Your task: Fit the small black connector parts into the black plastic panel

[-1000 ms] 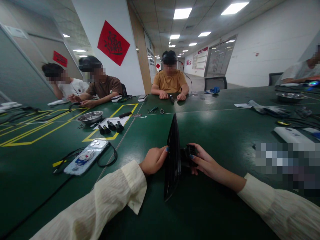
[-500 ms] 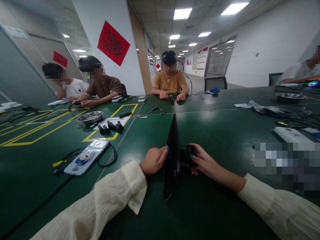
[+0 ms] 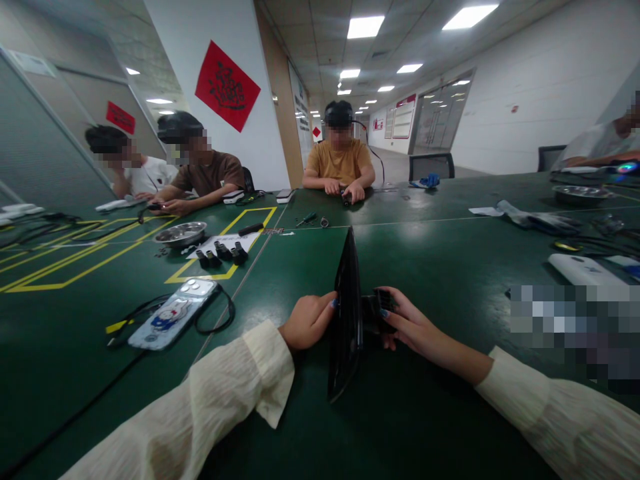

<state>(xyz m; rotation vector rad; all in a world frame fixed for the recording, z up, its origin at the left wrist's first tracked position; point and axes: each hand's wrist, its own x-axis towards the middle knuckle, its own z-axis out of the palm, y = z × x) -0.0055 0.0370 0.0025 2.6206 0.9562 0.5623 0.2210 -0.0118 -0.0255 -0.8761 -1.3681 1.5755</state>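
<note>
A thin black panel [image 3: 346, 313] stands on its edge on the green table [image 3: 440, 267], seen edge-on in front of me. My left hand [image 3: 307, 321] is curled against its left face, fingers closed on it. My right hand [image 3: 407, 325] grips a small black part [image 3: 376, 311] fixed to the panel's right face. Both sleeves are cream.
A phone in a cartoon case [image 3: 173, 315] with a black cable lies left. Further left are a metal dish [image 3: 186, 233] and several small black parts [image 3: 220, 253] in a yellow-taped box. People sit across and at both sides. A white device [image 3: 583, 269] lies right.
My hands and the panel have hardly moved. The person in the yellow shirt across the table has drawn both hands together on a small black object.
</note>
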